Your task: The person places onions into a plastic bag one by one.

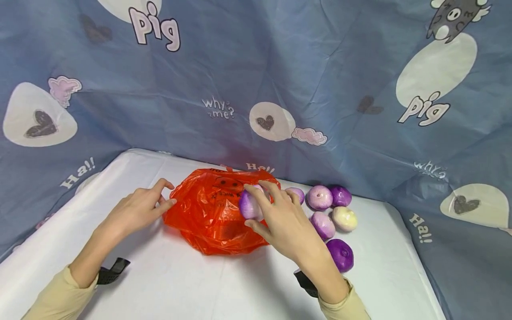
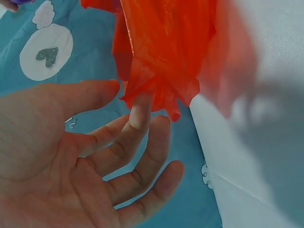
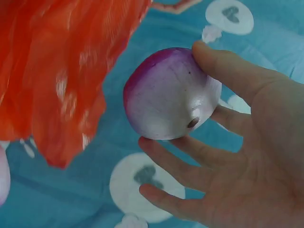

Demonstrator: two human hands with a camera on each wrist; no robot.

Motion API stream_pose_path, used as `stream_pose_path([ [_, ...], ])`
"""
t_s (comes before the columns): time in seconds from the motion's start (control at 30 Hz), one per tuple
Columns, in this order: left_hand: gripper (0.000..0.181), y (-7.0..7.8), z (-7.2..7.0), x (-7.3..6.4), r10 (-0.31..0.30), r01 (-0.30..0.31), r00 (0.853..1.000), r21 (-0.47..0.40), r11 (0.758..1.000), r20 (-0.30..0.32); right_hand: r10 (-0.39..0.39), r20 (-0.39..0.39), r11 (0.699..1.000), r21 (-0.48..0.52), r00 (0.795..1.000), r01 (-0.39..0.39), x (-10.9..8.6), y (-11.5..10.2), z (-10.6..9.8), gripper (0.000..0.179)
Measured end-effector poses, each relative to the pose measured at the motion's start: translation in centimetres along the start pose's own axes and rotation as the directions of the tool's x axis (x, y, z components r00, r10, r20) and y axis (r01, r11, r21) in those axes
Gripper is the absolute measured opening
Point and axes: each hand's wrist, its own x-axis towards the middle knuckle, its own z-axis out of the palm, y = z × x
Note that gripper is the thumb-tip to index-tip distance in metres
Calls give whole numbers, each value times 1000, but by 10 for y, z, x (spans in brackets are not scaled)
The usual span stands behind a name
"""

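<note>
Head view: right hand (image 1: 280,218) gripping purple-white onion (image 1: 250,205) over orange bag (image 1: 214,213); fingers hiding onion's right side. Left hand (image 1: 138,209) lying with fingers relaxed, tips touching bag's left edge. Six loose onions (image 1: 332,213) sitting right of bag on white table (image 1: 192,284).

Left wrist view: bag blurring with motion, edge (image 2: 156,92) draping over one fingertip (image 2: 140,111).

Right wrist view: thumb and fingers curling round onion (image 3: 166,92), bag to its left.

Bag (image 1: 216,213) on table (image 1: 200,284); onions (image 1: 332,213) right of bag.
</note>
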Motion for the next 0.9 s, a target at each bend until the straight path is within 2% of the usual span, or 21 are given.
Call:
stream_pose_path([
  [0.17,42,0,1,0,-4,4,1000,2,1000,10,-45,28,997,58,999,43,12,-9,21,72],
  [0.3,39,1,3,0,-2,2,1000,5,1000,11,-75,67,995,65,995,71,20,-17,37,71],
  [0.47,41,2,4,1,0,0,1000,11,1000,6,-96,101,995,12,990,95,27,-27,51,71],
  [0.67,52,4,6,2,-23,23,1000,58,998,-14,-61,130,998,-19,990,65,34,-32,63,69],
  [0.9,51,6,9,2,-33,33,999,58,998,-7,-64,104,995,-71,992,72,37,-32,77,56],
])
